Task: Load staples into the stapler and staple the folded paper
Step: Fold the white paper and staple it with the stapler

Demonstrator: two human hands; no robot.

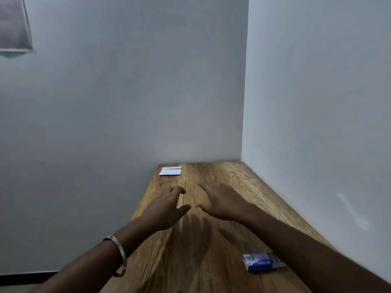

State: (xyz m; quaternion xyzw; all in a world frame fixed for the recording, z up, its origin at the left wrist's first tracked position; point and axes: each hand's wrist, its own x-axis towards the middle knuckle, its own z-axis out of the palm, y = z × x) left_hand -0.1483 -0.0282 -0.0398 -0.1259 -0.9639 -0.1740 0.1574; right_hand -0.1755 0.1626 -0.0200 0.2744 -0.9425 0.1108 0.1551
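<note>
Reaching forward over a wooden table, both hands hover palm-down, empty, fingers loosely spread. Left to right: a metal bangle circles the left wrist; the folded paper, white, lies flat at the table's far left corner, beyond the left hand; the right hand hangs just beside the left; a small blue box lies near the right forearm, its printing too blurred to read, contents hidden.

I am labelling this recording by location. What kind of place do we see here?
Probably a plain indoor room, perhaps a home or a small office. A narrow wooden table stands in a corner of bare pale walls. On it lie folded paper and a small blue box.
</note>
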